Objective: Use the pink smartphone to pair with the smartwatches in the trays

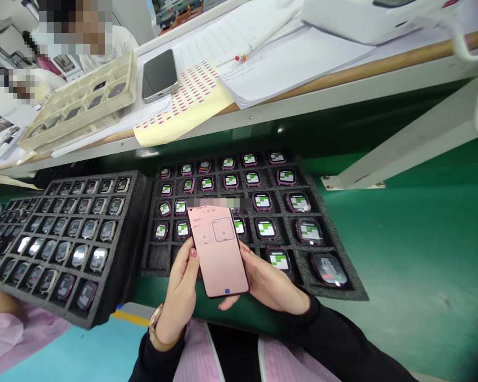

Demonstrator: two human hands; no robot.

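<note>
- Left hand (180, 294): grip closed on the left edge of a pink-screened phone (220, 252), thumb on the bezel, watch strap at the wrist.
- Right hand (271, 284): grip closed on the same phone from the right and beneath, fingertips under its lower edge.
- The phone is held screen-up, tilted, above the near edge of a black foam tray (159, 258), not touching it.
- That tray sits on the green surface (402, 239); its pockets hold smartwatches (266, 228) with lit green-and-white screens, and the near-right one (330, 269) shows red.
- A second foam tray (123, 265) sits just beside it on the left, its watches dark.
- The shelf above carries a dark phone (160, 74), a sticker sheet (191, 101) and a beige tray (129, 79).
</note>
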